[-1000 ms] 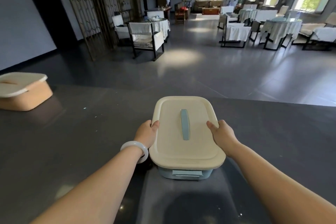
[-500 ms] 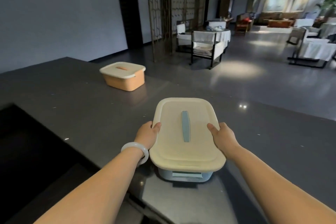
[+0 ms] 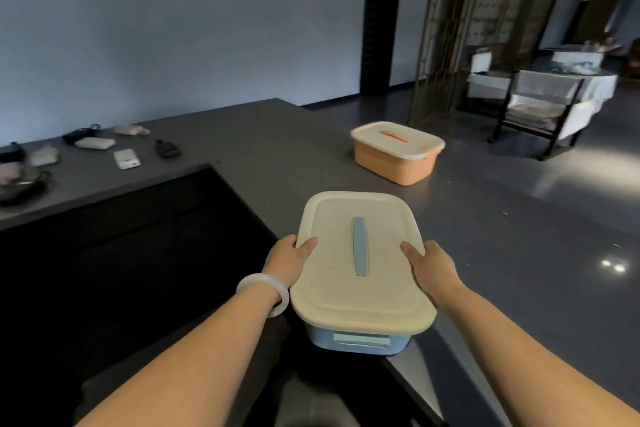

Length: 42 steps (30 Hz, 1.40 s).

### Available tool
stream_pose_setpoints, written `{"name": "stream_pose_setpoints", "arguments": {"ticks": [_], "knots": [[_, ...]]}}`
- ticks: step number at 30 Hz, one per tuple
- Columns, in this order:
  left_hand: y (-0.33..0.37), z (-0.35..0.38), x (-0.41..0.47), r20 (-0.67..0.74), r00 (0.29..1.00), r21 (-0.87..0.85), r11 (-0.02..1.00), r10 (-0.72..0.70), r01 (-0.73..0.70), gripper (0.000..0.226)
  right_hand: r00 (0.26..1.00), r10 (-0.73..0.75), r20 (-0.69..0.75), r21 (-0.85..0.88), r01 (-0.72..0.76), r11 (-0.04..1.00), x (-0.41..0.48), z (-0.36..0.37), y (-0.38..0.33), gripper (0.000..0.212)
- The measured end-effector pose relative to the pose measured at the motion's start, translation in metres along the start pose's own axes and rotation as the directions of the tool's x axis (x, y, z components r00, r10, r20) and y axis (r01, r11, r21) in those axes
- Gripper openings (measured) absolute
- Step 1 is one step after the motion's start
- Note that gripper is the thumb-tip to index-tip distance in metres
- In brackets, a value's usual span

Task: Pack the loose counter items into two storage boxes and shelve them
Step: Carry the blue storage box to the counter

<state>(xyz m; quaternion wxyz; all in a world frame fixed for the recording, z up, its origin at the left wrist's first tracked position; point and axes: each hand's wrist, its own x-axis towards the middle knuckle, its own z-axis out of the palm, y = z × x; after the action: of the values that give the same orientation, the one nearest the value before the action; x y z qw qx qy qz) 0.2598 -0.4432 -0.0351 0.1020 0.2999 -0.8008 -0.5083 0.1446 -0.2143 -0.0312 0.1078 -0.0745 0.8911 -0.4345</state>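
- Two hands for one small tub, why? Seems like overkill for the blue box [image 3: 360, 343], low centre of frame, hanging over the near edge of the counter [image 3: 277, 135]. Can't tell whether lifted or resting on that edge.

- Probably for balance. Gripped by the left hand [image 3: 287, 260] and right hand [image 3: 433, 263] on opposite sides of the cream lid [image 3: 381, 274], with both thumbs laid flat on top, likely to keep the lid pressed shut. With the other fingers hidden under the rim, no telling whether spread or bunched. Skipping the blue handle [image 3: 359, 246] on purpose, maybe: no trusting a snap-on lid with the whole weight.

- Fair. And the orange box [image 3: 394, 166], parked with lid on, right of centre and further up the frame?

- Likely just waiting for a turn. Guessing at a haul over to the loose items [image 3: 93, 144] scattered along the left edge of frame, well apart from both boxes. Early days for the packing, judging by that pile. No seeing inside either box anyway.
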Motion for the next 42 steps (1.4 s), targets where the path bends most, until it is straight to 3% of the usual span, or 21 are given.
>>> {"name": "stream_pose_setpoints", "arguments": {"ticks": [12, 26, 42], "knots": [[-0.035, -0.153, 0.147, -0.213, 0.973, 0.040, 0.995, -0.085, 0.096, 0.036, 0.978, -0.092, 0.188, -0.007, 0.095, 0.995, 0.131, 0.156, -0.156, 0.049], [-0.069, -0.272, 0.349, -0.115, 0.993, 0.092, 0.995, -0.012, 0.023, 0.031, 0.996, -0.033, 0.086, -0.009, 0.034, 0.999, 0.244, 0.291, -0.275, 0.052], [-0.050, -0.300, 0.587, -0.023, 0.999, 0.177, 0.984, 0.035, -0.031, 0.033, 0.998, 0.060, -0.001, 0.083, -0.059, 0.995, 0.435, 0.366, -0.345, 0.048]]}}
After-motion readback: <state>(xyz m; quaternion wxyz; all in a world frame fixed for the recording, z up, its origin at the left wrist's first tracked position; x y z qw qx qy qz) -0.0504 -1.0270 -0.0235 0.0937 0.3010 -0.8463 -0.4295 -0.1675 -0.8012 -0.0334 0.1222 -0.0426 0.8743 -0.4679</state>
